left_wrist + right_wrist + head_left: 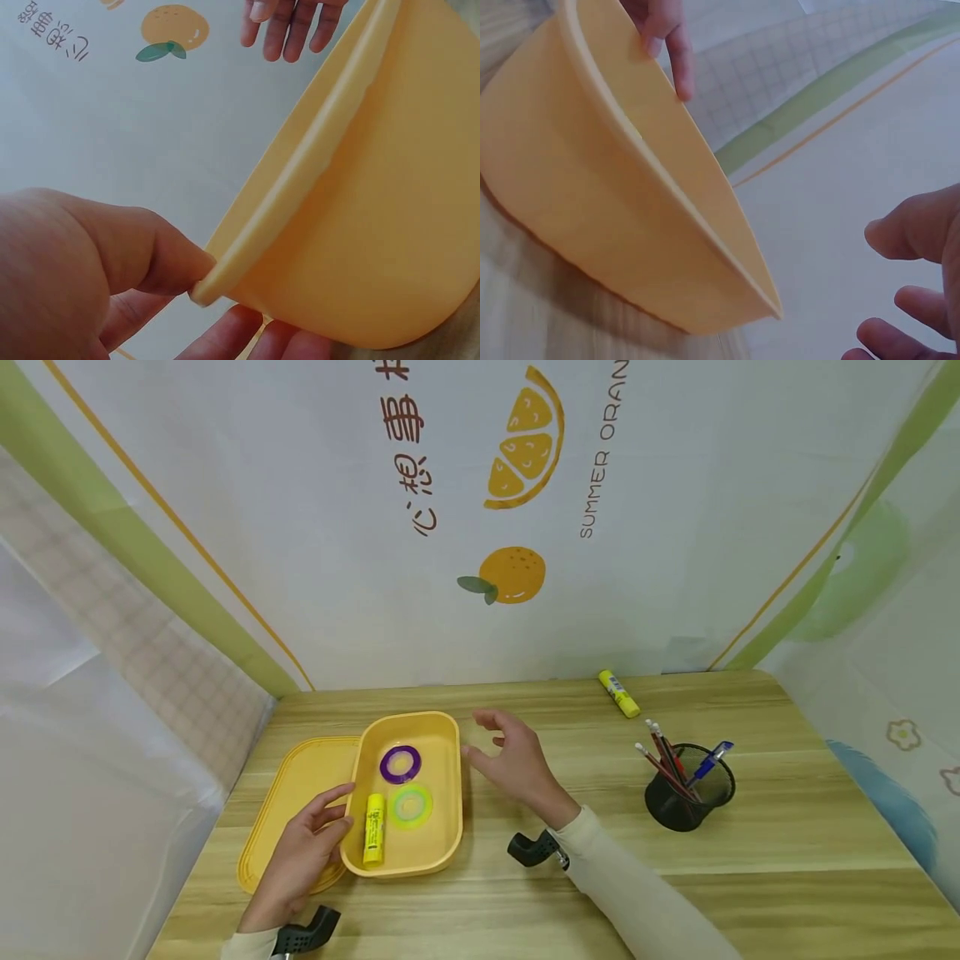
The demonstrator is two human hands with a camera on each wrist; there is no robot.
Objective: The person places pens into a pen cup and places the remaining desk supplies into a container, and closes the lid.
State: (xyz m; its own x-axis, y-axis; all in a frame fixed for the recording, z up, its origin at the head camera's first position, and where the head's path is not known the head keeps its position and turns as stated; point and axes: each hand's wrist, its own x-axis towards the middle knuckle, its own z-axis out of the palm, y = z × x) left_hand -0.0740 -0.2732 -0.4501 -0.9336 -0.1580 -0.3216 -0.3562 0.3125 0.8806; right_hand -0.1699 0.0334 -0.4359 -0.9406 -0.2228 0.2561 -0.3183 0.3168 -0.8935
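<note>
A yellow plastic box (pixel 438 835) stands on the table, tilting in both wrist views because of the camera angle. Inside it lie a yellow glue stick (pixel 373 829), a purple tape roll (pixel 385 763) and a yellow-green tape roll (pixel 425 807). My left hand (pixel 303 843) grips the box's left rim, its thumb (pixel 169 259) at the lip and the other fingers against the outer wall. Just off the right rim, my right hand (pixel 517 764) holds nothing, thumb and fingers spread apart.
A yellow lid (pixel 281 802) lies partly behind the box at left. At right stands a black mesh pen holder (pixel 671 810) with pencils and a blue pen (pixel 708 762). Another glue stick (pixel 618 693) lies near the table's back edge, by the printed curtain (pixel 360 610).
</note>
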